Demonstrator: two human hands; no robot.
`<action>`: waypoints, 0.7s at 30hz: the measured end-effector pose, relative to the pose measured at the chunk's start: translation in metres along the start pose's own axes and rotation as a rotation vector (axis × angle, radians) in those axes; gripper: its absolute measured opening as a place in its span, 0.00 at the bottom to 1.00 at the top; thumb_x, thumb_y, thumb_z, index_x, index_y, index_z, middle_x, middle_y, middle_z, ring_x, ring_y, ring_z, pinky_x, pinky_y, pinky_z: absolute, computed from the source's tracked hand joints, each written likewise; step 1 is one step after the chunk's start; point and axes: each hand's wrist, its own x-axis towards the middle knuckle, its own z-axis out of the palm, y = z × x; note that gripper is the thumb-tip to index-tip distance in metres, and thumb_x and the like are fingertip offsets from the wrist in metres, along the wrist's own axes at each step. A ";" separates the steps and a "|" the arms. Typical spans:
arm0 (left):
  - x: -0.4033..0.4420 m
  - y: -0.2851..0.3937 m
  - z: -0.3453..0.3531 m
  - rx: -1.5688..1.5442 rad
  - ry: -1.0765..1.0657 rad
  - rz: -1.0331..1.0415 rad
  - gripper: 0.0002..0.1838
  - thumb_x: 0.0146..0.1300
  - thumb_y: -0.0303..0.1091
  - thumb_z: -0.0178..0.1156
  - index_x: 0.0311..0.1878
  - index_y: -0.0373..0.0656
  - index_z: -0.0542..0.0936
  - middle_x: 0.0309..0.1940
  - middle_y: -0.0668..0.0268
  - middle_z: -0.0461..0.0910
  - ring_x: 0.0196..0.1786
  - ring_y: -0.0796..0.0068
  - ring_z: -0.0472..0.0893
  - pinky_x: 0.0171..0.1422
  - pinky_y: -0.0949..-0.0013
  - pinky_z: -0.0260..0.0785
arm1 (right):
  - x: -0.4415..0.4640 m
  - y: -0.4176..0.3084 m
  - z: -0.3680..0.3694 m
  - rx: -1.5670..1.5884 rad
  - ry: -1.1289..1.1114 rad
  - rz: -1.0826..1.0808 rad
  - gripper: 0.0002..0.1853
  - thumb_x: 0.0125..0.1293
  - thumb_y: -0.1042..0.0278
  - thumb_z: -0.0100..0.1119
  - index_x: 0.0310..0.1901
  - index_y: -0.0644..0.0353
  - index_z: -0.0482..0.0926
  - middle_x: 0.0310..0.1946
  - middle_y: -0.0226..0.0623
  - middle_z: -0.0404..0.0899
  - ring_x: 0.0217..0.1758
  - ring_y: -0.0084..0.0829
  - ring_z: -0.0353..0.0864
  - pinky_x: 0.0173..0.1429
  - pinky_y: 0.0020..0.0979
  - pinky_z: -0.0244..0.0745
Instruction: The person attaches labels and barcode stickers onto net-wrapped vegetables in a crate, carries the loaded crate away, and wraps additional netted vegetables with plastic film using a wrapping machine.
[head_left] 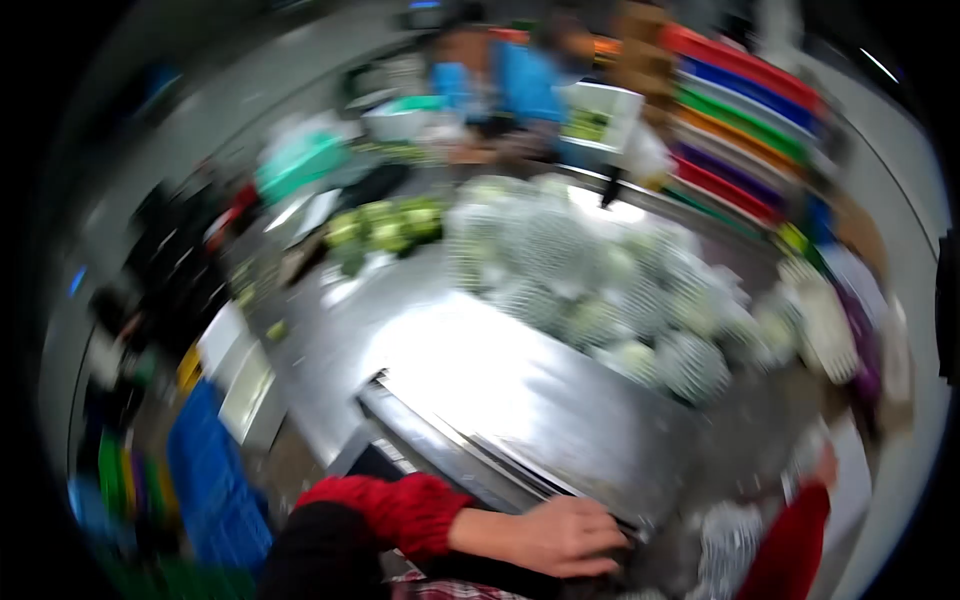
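Note:
My left hand (570, 537), in a red ruffled sleeve, lies palm down at the front edge of the metal table (480, 365), beside a long metal rail (470, 445). Its fingers are stretched out, with nothing seen in them. My right hand (826, 467) is at the lower right, mostly behind its red sleeve and blurred. Next to it is a whitish, net-like piece (806, 452); whether my fingers hold it I cannot make out. White foam nets (728, 545) lie between my two arms. A heap of pale green round produce in foam nets (600, 280) covers the table's far right part.
Bare green produce (385, 226) sits at the table's far left. Stacked coloured crates (745, 125) stand at the back right. A blue crate (215, 480) and a white foam box (240, 375) are on the left. People in blue (525, 80) are across the table.

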 end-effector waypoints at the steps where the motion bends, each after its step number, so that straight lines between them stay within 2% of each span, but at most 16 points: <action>1: -0.002 -0.008 -0.002 -0.005 -0.022 0.000 0.15 0.62 0.38 0.64 0.44 0.37 0.77 0.33 0.59 0.76 0.35 0.58 0.77 0.39 0.62 0.73 | 0.025 0.046 0.012 -0.137 0.018 0.070 0.43 0.48 0.68 0.68 0.70 0.49 0.63 0.61 0.48 0.71 0.64 0.44 0.72 0.66 0.42 0.70; 2: -0.003 -0.008 -0.004 -0.015 0.022 -0.007 0.14 0.62 0.38 0.64 0.43 0.37 0.77 0.31 0.59 0.74 0.34 0.58 0.76 0.37 0.60 0.71 | 0.052 0.090 0.025 -0.272 0.027 0.143 0.59 0.35 0.81 0.75 0.73 0.44 0.56 0.70 0.49 0.62 0.72 0.48 0.63 0.72 0.42 0.65; 3: -0.002 -0.010 -0.013 -0.026 0.053 -0.015 0.14 0.62 0.38 0.64 0.43 0.37 0.77 0.30 0.60 0.74 0.33 0.57 0.76 0.35 0.60 0.71 | 0.056 0.090 0.017 -0.247 -0.007 0.213 0.62 0.32 0.78 0.78 0.73 0.44 0.56 0.70 0.47 0.61 0.72 0.49 0.63 0.72 0.42 0.65; 4: 0.001 -0.013 -0.022 -0.047 0.079 -0.014 0.14 0.62 0.38 0.64 0.43 0.37 0.77 0.29 0.60 0.73 0.32 0.57 0.75 0.34 0.60 0.70 | 0.050 0.051 0.002 -0.293 -0.066 0.308 0.61 0.32 0.78 0.78 0.73 0.47 0.56 0.70 0.47 0.61 0.71 0.49 0.64 0.72 0.43 0.66; 6: 0.005 -0.018 -0.029 -0.034 0.133 -0.031 0.14 0.62 0.38 0.64 0.42 0.38 0.77 0.29 0.59 0.75 0.32 0.58 0.76 0.35 0.60 0.71 | 0.091 0.099 0.020 -0.253 -0.012 0.274 0.60 0.29 0.80 0.77 0.71 0.47 0.60 0.67 0.46 0.65 0.66 0.50 0.70 0.68 0.46 0.69; 7: 0.003 -0.021 -0.035 -0.027 0.170 -0.049 0.13 0.62 0.37 0.64 0.42 0.38 0.77 0.30 0.58 0.76 0.32 0.58 0.78 0.35 0.61 0.71 | 0.114 0.125 0.029 -0.021 -0.006 0.217 0.57 0.29 0.82 0.74 0.70 0.51 0.63 0.64 0.46 0.69 0.65 0.48 0.70 0.67 0.45 0.69; 8: 0.003 -0.024 -0.043 -0.016 0.184 -0.052 0.13 0.62 0.37 0.64 0.42 0.38 0.77 0.30 0.58 0.76 0.32 0.58 0.78 0.35 0.61 0.71 | 0.108 0.109 0.021 0.206 -0.008 0.162 0.54 0.29 0.85 0.72 0.68 0.55 0.65 0.61 0.45 0.72 0.64 0.47 0.71 0.67 0.43 0.69; 9: 0.003 -0.031 -0.049 -0.126 0.187 -0.149 0.16 0.60 0.40 0.65 0.43 0.38 0.77 0.33 0.57 0.77 0.34 0.56 0.79 0.36 0.60 0.71 | 0.102 0.100 0.010 0.295 -0.068 -0.019 0.51 0.27 0.85 0.69 0.65 0.61 0.69 0.57 0.44 0.75 0.64 0.46 0.70 0.68 0.42 0.66; 10: 0.005 -0.033 -0.053 -0.271 0.169 -0.235 0.18 0.58 0.42 0.66 0.44 0.38 0.76 0.36 0.56 0.79 0.36 0.55 0.80 0.37 0.59 0.72 | 0.041 0.024 -0.025 0.418 -0.094 -0.290 0.49 0.31 0.79 0.69 0.65 0.63 0.68 0.60 0.45 0.74 0.65 0.45 0.70 0.70 0.41 0.64; 11: 0.004 -0.045 -0.056 -0.176 0.233 -0.262 0.21 0.57 0.43 0.67 0.46 0.38 0.77 0.39 0.55 0.79 0.37 0.57 0.81 0.38 0.60 0.73 | -0.024 -0.061 -0.062 0.553 -0.158 -0.558 0.48 0.34 0.73 0.70 0.66 0.65 0.67 0.62 0.46 0.72 0.66 0.45 0.70 0.72 0.40 0.61; 12: 0.009 -0.055 -0.059 -0.108 0.283 -0.285 0.23 0.56 0.45 0.68 0.48 0.37 0.77 0.42 0.55 0.80 0.37 0.59 0.82 0.39 0.61 0.74 | -0.073 -0.120 -0.078 0.505 -0.033 -0.766 0.45 0.40 0.70 0.69 0.67 0.65 0.66 0.63 0.46 0.71 0.68 0.43 0.69 0.72 0.39 0.60; 13: 0.012 -0.048 -0.074 -0.254 0.346 -0.410 0.29 0.56 0.49 0.69 0.53 0.36 0.75 0.46 0.55 0.79 0.39 0.63 0.82 0.41 0.62 0.75 | -0.129 -0.183 -0.096 0.465 0.066 -0.856 0.43 0.43 0.67 0.69 0.66 0.65 0.67 0.62 0.46 0.72 0.67 0.42 0.69 0.72 0.40 0.60; 15: 0.009 -0.054 -0.098 -0.448 0.339 -0.654 0.43 0.59 0.48 0.69 0.70 0.34 0.62 0.58 0.53 0.74 0.46 0.66 0.80 0.45 0.65 0.75 | -0.195 -0.261 -0.090 0.368 0.274 -1.097 0.38 0.43 0.68 0.70 0.60 0.65 0.71 0.55 0.46 0.75 0.58 0.47 0.74 0.64 0.42 0.66; 16: 0.000 -0.065 -0.103 -0.573 0.470 -0.528 0.43 0.61 0.44 0.68 0.72 0.36 0.58 0.61 0.51 0.72 0.48 0.68 0.79 0.46 0.67 0.75 | -0.217 -0.290 -0.089 0.297 0.330 -1.266 0.36 0.41 0.71 0.69 0.58 0.62 0.73 0.53 0.45 0.76 0.56 0.49 0.74 0.60 0.43 0.67; 18: -0.016 -0.053 -0.130 -0.700 0.545 -0.502 0.38 0.62 0.39 0.68 0.70 0.35 0.61 0.58 0.53 0.73 0.45 0.74 0.79 0.44 0.71 0.74 | -0.251 -0.331 -0.053 0.305 0.337 -1.388 0.36 0.39 0.73 0.66 0.58 0.56 0.75 0.51 0.40 0.77 0.55 0.46 0.74 0.60 0.45 0.67; 21: -0.059 -0.052 -0.145 -0.294 0.453 -0.664 0.32 0.61 0.34 0.68 0.65 0.34 0.66 0.46 0.62 0.79 0.37 0.81 0.78 0.39 0.76 0.72 | -0.278 -0.353 0.013 0.192 0.385 -1.447 0.37 0.39 0.73 0.66 0.60 0.54 0.74 0.52 0.39 0.75 0.58 0.46 0.73 0.61 0.46 0.67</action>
